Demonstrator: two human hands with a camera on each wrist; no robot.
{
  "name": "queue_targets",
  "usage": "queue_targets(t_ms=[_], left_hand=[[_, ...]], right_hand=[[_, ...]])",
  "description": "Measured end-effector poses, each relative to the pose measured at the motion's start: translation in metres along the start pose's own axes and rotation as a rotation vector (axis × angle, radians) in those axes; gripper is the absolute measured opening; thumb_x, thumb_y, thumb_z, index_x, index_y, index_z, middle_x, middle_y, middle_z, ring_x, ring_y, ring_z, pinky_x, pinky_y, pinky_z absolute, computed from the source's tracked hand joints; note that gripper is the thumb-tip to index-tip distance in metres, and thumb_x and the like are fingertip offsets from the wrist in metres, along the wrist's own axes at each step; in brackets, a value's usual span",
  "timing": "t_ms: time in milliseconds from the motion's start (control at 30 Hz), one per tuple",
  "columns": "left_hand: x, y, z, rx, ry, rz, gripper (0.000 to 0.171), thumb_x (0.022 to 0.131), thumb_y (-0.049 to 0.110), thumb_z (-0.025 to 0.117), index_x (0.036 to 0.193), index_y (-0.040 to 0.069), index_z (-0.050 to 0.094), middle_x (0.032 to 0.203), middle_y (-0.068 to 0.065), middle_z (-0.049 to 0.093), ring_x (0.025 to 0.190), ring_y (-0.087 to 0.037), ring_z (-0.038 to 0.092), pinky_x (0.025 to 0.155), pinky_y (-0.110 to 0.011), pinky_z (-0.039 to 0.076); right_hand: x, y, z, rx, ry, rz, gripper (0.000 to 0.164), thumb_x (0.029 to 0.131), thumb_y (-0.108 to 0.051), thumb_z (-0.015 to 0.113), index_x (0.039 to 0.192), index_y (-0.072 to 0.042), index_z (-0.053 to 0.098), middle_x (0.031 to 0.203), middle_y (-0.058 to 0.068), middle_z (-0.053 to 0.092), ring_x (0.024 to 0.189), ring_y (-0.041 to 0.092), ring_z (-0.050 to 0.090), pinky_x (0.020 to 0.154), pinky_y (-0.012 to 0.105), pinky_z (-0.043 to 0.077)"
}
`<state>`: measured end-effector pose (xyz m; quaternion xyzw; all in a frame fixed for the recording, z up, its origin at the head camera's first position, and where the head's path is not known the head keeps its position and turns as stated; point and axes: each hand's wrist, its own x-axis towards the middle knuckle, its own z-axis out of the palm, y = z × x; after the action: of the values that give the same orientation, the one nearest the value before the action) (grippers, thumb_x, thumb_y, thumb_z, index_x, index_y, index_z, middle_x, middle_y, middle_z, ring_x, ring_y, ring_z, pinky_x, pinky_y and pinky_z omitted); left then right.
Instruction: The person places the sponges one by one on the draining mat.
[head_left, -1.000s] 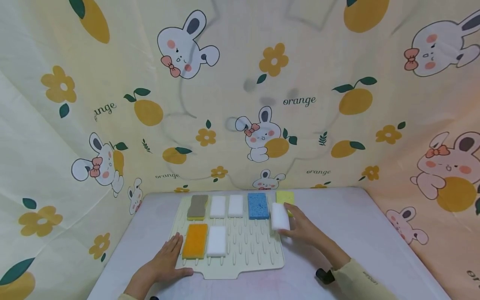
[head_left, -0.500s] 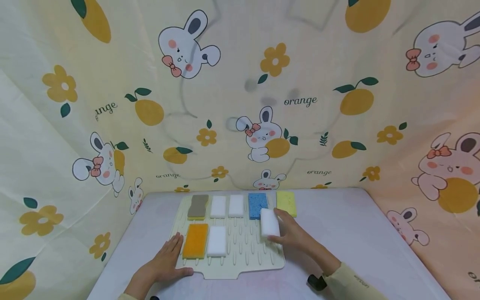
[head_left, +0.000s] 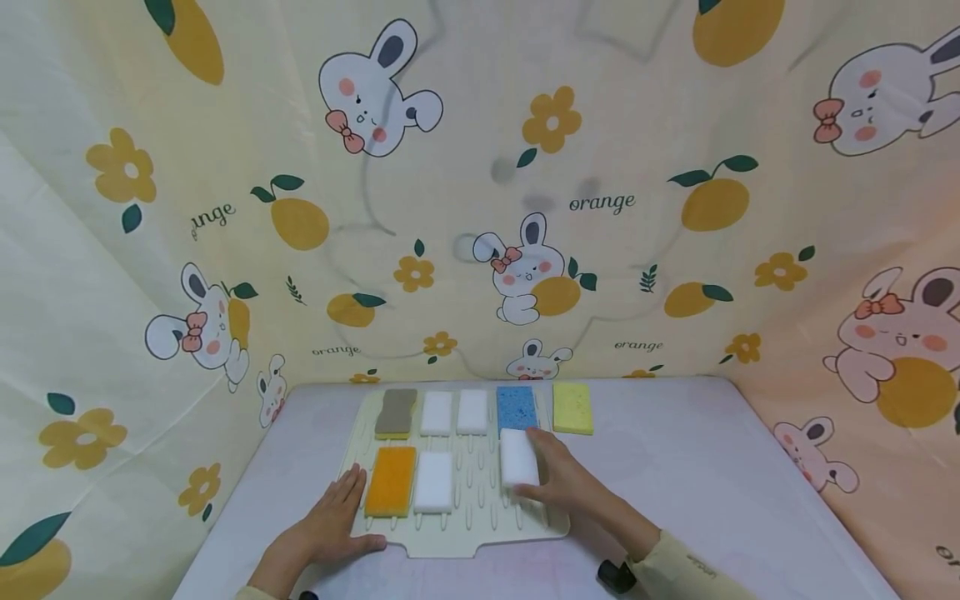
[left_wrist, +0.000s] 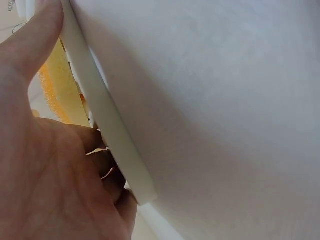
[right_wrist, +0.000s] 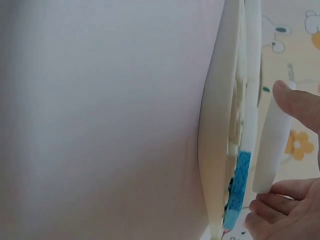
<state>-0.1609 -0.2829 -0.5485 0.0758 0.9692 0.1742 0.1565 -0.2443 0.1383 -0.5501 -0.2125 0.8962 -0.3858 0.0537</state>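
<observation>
In the head view my right hand (head_left: 564, 485) grips a white sponge (head_left: 519, 458) by its ends, thumb at the near end and fingers at the far one. In the right wrist view the white sponge (right_wrist: 273, 142) is raised off the ridged mat (right_wrist: 217, 125). My left hand (head_left: 326, 525) rests at the left edge of the cream mat (head_left: 480, 537), fingers straight, thumb by the front corner. Near it lie an orange sponge (head_left: 391, 482) and another white sponge (head_left: 433, 482). Just beyond the held sponge is a blue sponge (head_left: 516, 406), partly covered by it in this view.
Along the mat's back row lie a grey-topped sponge (head_left: 396, 413) and two white sponges. A yellow-green sponge (head_left: 572, 408) lies on the white table (head_left: 675, 467), right of the mat. A printed cloth (head_left: 465, 192) encloses the back and sides.
My right hand has carried the white sponge leftward and nearer, from beside the yellow-green sponge to over the mat in front of the blue one. The left hand stays put.
</observation>
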Motion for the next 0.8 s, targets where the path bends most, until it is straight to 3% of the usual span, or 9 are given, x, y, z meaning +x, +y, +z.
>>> queue_targets(t_ms=[800], left_hand=[[-0.001, 0.003, -0.002, 0.022, -0.009, 0.001, 0.126, 0.086, 0.070, 0.079, 0.165, -0.011, 0.023, 0.175, -0.031, 0.016, 0.162, -0.046, 0.019, 0.133, -0.061, 0.016]], right_hand=[[0.002, -0.024, 0.030, -0.016, -0.083, -0.017, 0.113, 0.083, -0.043, 0.094, 0.165, 0.005, 0.032, 0.169, 0.027, 0.035, 0.156, 0.048, 0.033, 0.127, 0.064, 0.030]])
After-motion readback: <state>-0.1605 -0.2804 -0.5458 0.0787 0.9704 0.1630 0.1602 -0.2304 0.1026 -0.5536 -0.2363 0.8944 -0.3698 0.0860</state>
